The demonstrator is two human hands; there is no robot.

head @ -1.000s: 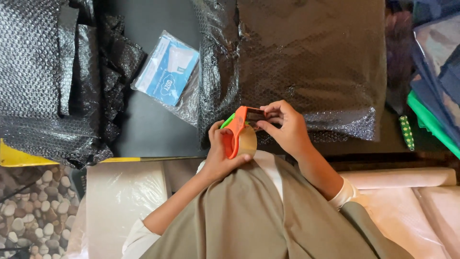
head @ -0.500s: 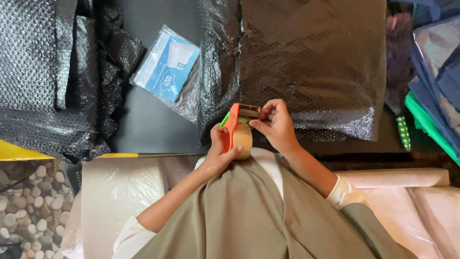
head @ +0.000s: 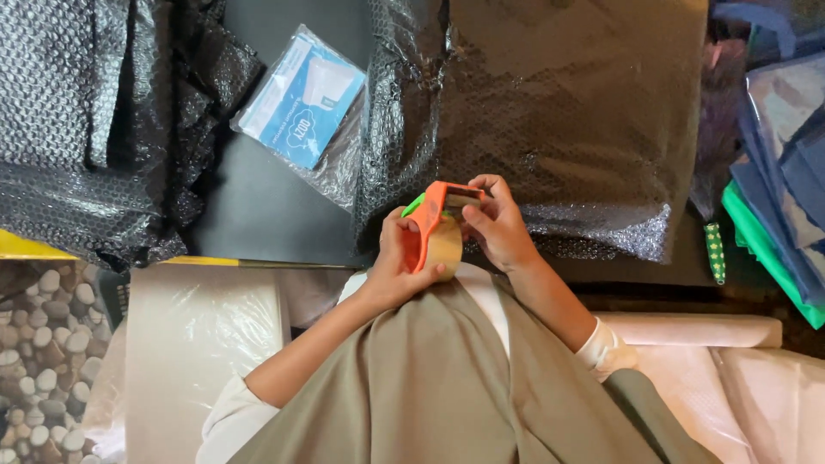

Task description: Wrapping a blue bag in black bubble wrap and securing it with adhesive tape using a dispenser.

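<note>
Gripping an orange plastic tape dispenser with a roll of brownish packing tape (head: 436,236), left hand (head: 394,268) curled closed around the lower handle and the roll, thumb across the roll's face. Pinching at the dispenser's upper end, right hand (head: 498,225) with fingers bent and closed near the cutting edge; exact contact with the loose tape end too small to tell. Held just above the lap, over the near edge of a dark tabletop (head: 258,206), in front of a large flat parcel wrapped in black bubble wrap (head: 576,120). Lying to the left of that parcel, a flat blue-and-white packet in a clear plastic sleeve (head: 301,99), tilted on the bare tabletop. Heaped farther left, loose folds of black bubble wrap (head: 77,129). Stacked at the far right, blue and green fabric bags (head: 782,189), with a narrow green patterned strip (head: 715,253) just beside them. Below the table edge, pale plastic-covered cushions (head: 198,344) on both sides of the lap, and a pebble-patterned floor (head: 39,344) at lower left.
</note>
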